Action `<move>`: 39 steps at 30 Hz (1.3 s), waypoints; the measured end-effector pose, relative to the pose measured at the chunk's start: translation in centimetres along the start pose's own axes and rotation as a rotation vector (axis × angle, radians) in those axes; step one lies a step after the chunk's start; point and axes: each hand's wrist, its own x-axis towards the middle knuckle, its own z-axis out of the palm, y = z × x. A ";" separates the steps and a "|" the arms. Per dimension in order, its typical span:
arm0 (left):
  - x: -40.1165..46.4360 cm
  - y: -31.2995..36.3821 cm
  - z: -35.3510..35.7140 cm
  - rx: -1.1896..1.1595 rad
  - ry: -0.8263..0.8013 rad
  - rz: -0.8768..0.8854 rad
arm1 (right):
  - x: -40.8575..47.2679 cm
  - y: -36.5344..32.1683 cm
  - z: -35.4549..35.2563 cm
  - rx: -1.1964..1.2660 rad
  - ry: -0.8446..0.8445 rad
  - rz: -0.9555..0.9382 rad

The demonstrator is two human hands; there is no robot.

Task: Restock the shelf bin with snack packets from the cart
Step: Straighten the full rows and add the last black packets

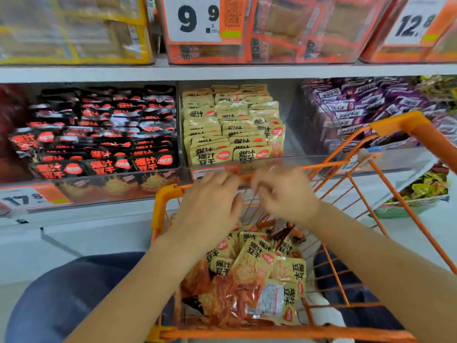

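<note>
Nearest to us is the near rim of an orange wire cart (pixel 272 334), running across the bottom of the view. Inside the cart, heaped toward its near edge, lies a loose pile of yellow snack packets (pixel 259 276) with black lettering and red oval logos; some show clear fronts with orange strips inside.

Our two bare forearms reach forward over the pile to the cart's far edge. Our left hand (pixel 210 206) hovers palm down near the far left corner, fingers loosely spread and slightly bent, its fingertips at the far rim; it appears to hold nothing. Our right hand (pixel 284 191) is just beside it, also at the far rim, but it is blurred and its fingers look bent; we cannot tell whether it grips anything.

Beyond the cart, at the middle of the shelf, a clear shelf bin (pixel 291 100) holds neat rows of the same yellow packets, packed against its left wall, with bare space along its right wall. To its left a bin carries black packets (pixel 103 134) with red lettering; to its right, purple packets (pixel 358 105). On the shelf above stand orange cartons (pixel 309 33) with a price card (pixel 195 18) reading 9.9. Dark trousers (pixel 61 298) show on both sides of the cart.
</note>
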 end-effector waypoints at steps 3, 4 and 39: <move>-2.9 -0.9 0.5 0.012 -0.239 -0.059 | -3.0 -1.7 3.5 -0.245 -0.824 -0.023; -3.6 -1.4 1.1 0.011 -0.306 -0.088 | -4.0 -1.7 4.7 -0.299 -1.022 0.049; 2.4 0.9 1.4 -0.545 0.183 -0.253 | -1.2 0.1 -3.4 1.087 0.294 0.890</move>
